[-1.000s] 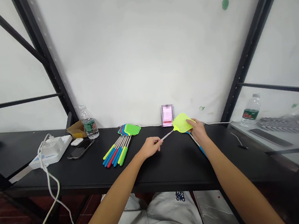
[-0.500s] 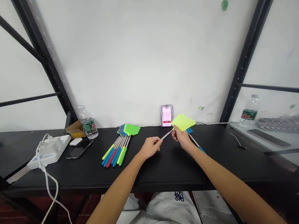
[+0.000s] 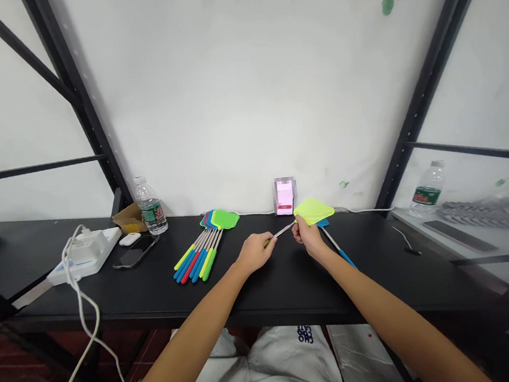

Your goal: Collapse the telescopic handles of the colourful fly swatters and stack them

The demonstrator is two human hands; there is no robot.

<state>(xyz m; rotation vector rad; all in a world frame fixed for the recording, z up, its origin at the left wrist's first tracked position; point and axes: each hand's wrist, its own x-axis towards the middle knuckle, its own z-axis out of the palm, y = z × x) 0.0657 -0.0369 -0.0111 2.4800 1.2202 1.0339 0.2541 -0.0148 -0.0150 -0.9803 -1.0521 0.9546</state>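
Between my two hands is a yellow fly swatter (image 3: 314, 210) with a mesh head and a thin metal shaft. My left hand (image 3: 255, 252) is closed around its handle end, where a bit of yellow grip shows. The fingers of my right hand (image 3: 308, 235) pinch the neck just below the head. Just beyond my right hand, a blue fly swatter (image 3: 345, 258) lies on the black table (image 3: 269, 297), partly hidden by my hand and forearm. To the left lies a fanned row of several fly swatters (image 3: 198, 257) with blue, red, yellow and green handles, a green head on top.
A phone (image 3: 284, 196) with a lit screen leans on the wall. At left are a water bottle (image 3: 150, 207), a cardboard box (image 3: 127, 219), a white case (image 3: 129, 239), a dark phone (image 3: 137, 253) and a power strip (image 3: 85, 255) with cables. A short cable (image 3: 407, 242) lies right.
More of the yellow grip shows in my left hand than before. Both hands keep hold of the yellow fly swatter in nearly the same place. The view has shifted slightly.
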